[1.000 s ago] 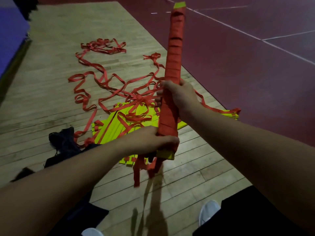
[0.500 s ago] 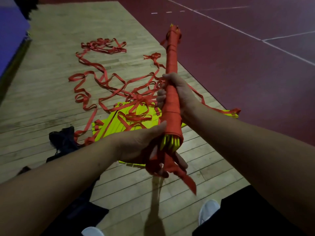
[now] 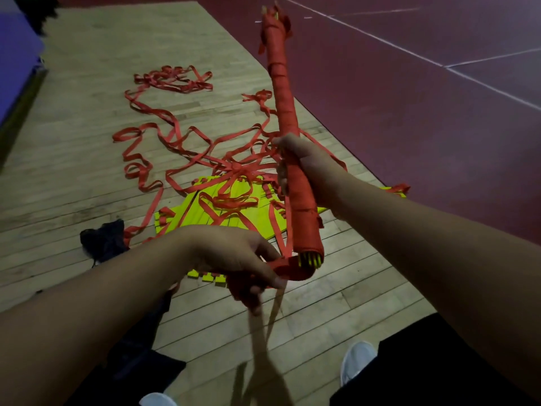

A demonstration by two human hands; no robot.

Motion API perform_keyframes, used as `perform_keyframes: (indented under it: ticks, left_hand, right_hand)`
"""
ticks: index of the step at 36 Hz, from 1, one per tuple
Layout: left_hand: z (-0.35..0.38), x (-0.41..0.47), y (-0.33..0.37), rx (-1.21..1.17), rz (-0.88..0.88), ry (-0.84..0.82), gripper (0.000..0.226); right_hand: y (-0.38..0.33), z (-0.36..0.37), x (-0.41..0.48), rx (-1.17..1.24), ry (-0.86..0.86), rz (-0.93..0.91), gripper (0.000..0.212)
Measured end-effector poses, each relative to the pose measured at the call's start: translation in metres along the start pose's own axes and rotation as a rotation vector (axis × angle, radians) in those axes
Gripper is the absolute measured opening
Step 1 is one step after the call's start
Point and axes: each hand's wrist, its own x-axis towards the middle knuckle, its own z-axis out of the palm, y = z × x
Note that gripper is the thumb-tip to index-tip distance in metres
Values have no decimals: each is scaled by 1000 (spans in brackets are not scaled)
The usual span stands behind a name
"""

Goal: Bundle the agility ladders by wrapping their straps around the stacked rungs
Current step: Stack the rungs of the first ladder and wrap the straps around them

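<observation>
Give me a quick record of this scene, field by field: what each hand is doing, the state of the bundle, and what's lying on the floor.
right hand: grips the bundle near its middle
left hand: pinches the strap end at the bundle's near end
bundle state: red strap wound along its length; rung ends show yellow at the near end
floor: wooden boards; unbundled yellow rungs lie under tangled loose straps
other: dark cloth beside those rungs
</observation>
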Motion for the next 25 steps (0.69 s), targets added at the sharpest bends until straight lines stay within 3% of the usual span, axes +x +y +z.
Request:
perform_keyframes:
  ticks: [4,8,11,14,17,19,22,25]
  left_hand:
    - [-3,1,-2,-119,3,74,22]
    - [3,15,1,-148,35,299,16]
    - [9,22,4,-171,43,398,14]
    - [15,25,0,76,107,505,20]
    - [12,22,-4,110,165,613,27]
    - [7,14,-4,6,187,533,35]
    - [5,4,-2,-134,297,339,39]
    - [9,5,-2,-246,387,211,46]
  right_hand:
    - [1,2,-2,-268,81,-125,27]
    - [8,15,5,-623,289,-354,32]
    - [20,21,9,-599,364,-426,40]
    - [26,31,10,-509,422,-394,45]
    - [16,33,8,-47,218,-206,45]
    - [5,24,4,226,-31,-93,42]
    - [-2,15,-2,330,-248,-9,34]
    - [-5,19,-3,449,-339,75,23]
